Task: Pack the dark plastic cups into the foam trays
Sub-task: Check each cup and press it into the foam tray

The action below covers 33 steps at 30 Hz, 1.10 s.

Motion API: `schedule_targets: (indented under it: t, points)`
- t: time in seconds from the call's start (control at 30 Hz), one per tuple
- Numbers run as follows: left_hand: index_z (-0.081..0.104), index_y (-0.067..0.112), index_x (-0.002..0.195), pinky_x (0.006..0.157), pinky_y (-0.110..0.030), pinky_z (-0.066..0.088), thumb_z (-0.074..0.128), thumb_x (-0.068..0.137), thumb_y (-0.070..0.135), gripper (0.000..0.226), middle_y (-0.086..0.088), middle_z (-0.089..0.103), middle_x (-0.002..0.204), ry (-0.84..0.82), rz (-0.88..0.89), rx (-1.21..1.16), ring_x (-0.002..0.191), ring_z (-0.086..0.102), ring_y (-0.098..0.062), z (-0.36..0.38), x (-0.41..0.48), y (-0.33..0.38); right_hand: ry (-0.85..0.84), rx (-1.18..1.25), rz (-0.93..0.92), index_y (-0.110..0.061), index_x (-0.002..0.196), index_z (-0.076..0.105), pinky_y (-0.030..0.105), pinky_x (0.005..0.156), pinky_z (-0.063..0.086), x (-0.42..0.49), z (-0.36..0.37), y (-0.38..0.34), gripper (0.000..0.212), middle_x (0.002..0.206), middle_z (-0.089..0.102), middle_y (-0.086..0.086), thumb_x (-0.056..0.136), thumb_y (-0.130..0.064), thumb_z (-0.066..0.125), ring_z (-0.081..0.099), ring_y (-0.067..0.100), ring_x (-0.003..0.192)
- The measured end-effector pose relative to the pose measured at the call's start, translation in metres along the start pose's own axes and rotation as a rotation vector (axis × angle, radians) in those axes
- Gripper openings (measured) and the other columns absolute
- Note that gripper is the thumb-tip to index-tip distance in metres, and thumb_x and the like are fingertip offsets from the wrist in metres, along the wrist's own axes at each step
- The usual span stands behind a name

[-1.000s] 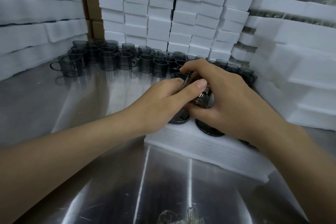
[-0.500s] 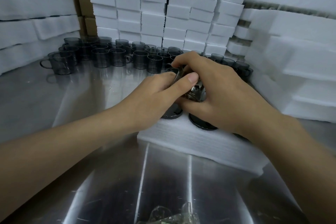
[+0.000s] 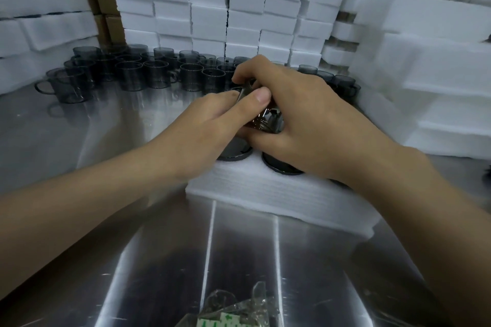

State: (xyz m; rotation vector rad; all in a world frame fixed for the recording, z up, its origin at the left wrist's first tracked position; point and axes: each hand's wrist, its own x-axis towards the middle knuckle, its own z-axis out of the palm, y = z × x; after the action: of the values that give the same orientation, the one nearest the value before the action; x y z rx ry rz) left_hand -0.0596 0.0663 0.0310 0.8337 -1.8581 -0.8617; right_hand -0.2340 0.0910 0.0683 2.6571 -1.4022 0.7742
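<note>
A white foam tray (image 3: 268,194) lies on the steel table. Two dark cups sit upside down in its near holes, one (image 3: 233,152) on the left and one (image 3: 279,166) on the right. Above them a dark plastic cup (image 3: 267,121) is gripped between both hands. My left hand (image 3: 210,125) curls round its left side with the thumb on top. My right hand (image 3: 300,111) wraps over its right side and hides most of it. Several loose dark cups (image 3: 132,74) stand in rows at the back of the table.
Stacks of white foam trays (image 3: 225,8) wall in the back, left and right sides. A cardboard box edge (image 3: 103,8) shows at back left. A clear plastic bag with green-and-white pieces (image 3: 233,310) lies at the near table edge. The steel table (image 3: 66,141) is reflective.
Both hands hold the same cup in the same grip over the tray. The view has tilted slightly down, bringing more of the plastic bag into sight.
</note>
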Motion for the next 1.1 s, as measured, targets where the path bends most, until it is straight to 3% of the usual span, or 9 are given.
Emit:
schedule_targets:
  t: [0.13, 0.27, 0.4, 0.5, 0.6, 0.67, 0.73, 0.87, 1.1]
  points:
    - [0.072, 0.037, 0.083, 0.098, -0.074, 0.049, 0.053, 0.075, 0.099, 0.065, -0.026, 0.068, 0.104, 0.058, 0.006, 0.017, 0.094, 0.061, -0.029, -0.003, 0.009, -0.025, -0.003, -0.021, -0.013, -0.029, 0.138, 0.049, 0.046, 0.087, 0.054, 0.001, 0.0, 0.0, 0.051, 0.117, 0.064, -0.007, 0.094, -0.04, 0.073, 0.064, 0.021, 0.101]
    - [0.075, 0.034, 0.096, 0.099, -0.061, 0.053, 0.061, 0.087, 0.086, 0.055, 0.001, 0.08, 0.1, 0.047, -0.014, -0.014, 0.098, 0.073, -0.009, -0.01, 0.018, -0.046, 0.011, -0.017, -0.023, -0.027, 0.138, 0.049, 0.045, 0.085, 0.054, 0.0, 0.0, 0.001, 0.051, 0.114, 0.065, -0.008, 0.094, -0.039, 0.073, 0.062, 0.018, 0.098]
    - [0.08, 0.041, 0.111, 0.085, -0.042, 0.058, 0.058, 0.101, 0.07, 0.037, 0.008, 0.082, 0.108, 0.027, 0.044, -0.02, 0.105, 0.077, -0.006, -0.011, 0.022, -0.051, 0.067, 0.047, -0.019, -0.025, 0.146, 0.042, 0.046, 0.079, 0.055, 0.0, 0.005, 0.002, 0.066, 0.102, 0.065, -0.012, 0.091, -0.035, 0.075, 0.065, 0.015, 0.086]
    - [0.083, 0.043, 0.109, 0.08, -0.024, 0.064, 0.06, 0.102, 0.066, 0.033, 0.008, 0.083, 0.105, 0.065, 0.01, -0.086, 0.098, 0.077, 0.001, -0.011, 0.024, -0.049, 0.121, 0.184, 0.019, -0.017, 0.133, 0.044, 0.047, 0.075, 0.056, 0.001, 0.009, 0.004, 0.063, 0.097, 0.071, -0.006, 0.088, -0.037, 0.083, 0.069, 0.019, 0.082]
    - [0.081, 0.038, 0.096, 0.108, -0.045, 0.056, 0.054, 0.11, 0.052, 0.033, -0.014, 0.077, 0.097, 0.004, -0.097, -0.011, 0.084, 0.076, 0.008, -0.017, 0.025, -0.045, 0.188, 0.25, 0.039, -0.018, 0.125, 0.05, 0.048, 0.076, 0.056, 0.002, 0.009, 0.006, 0.061, 0.097, 0.072, -0.004, 0.084, -0.045, 0.087, 0.071, 0.018, 0.085]
    - [0.081, 0.032, 0.096, 0.112, -0.045, 0.052, 0.053, 0.111, 0.045, 0.034, -0.008, 0.077, 0.099, 0.016, -0.118, -0.046, 0.102, 0.077, -0.014, -0.015, 0.031, -0.039, 0.216, 0.227, 0.038, -0.02, 0.123, 0.054, 0.047, 0.077, 0.056, 0.002, 0.01, 0.006, 0.056, 0.098, 0.072, -0.007, 0.084, -0.046, 0.085, 0.07, 0.017, 0.089]
    - [0.08, 0.035, 0.1, 0.102, -0.052, 0.056, 0.053, 0.107, 0.056, 0.035, 0.003, 0.078, 0.101, 0.05, -0.101, -0.071, 0.107, 0.072, -0.017, -0.011, 0.032, -0.031, 0.237, 0.188, 0.032, -0.021, 0.122, 0.056, 0.047, 0.08, 0.056, 0.003, 0.012, 0.007, 0.05, 0.102, 0.07, -0.008, 0.086, -0.043, 0.083, 0.068, 0.017, 0.095]
    - [0.07, 0.05, 0.096, 0.088, -0.036, 0.042, 0.047, 0.102, 0.068, 0.029, 0.02, 0.074, 0.097, 0.003, 0.007, -0.072, 0.091, 0.067, 0.001, -0.009, 0.005, -0.02, 0.275, 0.209, 0.056, -0.024, 0.123, 0.055, 0.041, 0.082, 0.056, 0.004, 0.011, 0.013, 0.052, 0.103, 0.067, -0.009, 0.085, -0.042, 0.086, 0.066, 0.014, 0.094]
    - [0.079, 0.042, 0.111, 0.093, -0.034, 0.045, 0.028, 0.109, 0.059, 0.053, 0.004, 0.082, 0.105, 0.019, -0.059, -0.095, 0.103, 0.076, -0.012, -0.006, 0.002, -0.013, 0.327, 0.303, 0.101, -0.023, 0.119, 0.054, 0.03, 0.079, 0.055, 0.003, 0.011, 0.018, 0.057, 0.097, 0.07, -0.011, 0.078, -0.03, 0.093, 0.069, 0.011, 0.091]
